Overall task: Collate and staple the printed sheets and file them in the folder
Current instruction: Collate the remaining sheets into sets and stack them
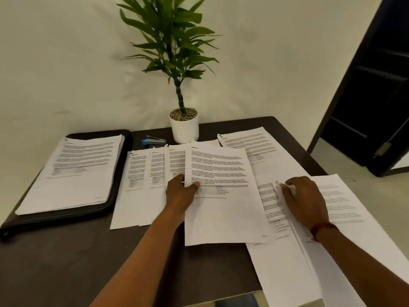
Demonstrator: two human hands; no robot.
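Pinching one sheet (218, 196) by its side, the left hand (180, 191) holds it up, likely for sorting. The right hand (303, 200) lies on other sheets (354, 196), likely to keep them still; its grip is unclear. The folder (119, 171) waits at the left, open.

Dim, soft, warm indoor light; faint shadows on the wall (66, 63). Wide-angle bending tilts the doorway (365, 96) at right. Printed text blurs.
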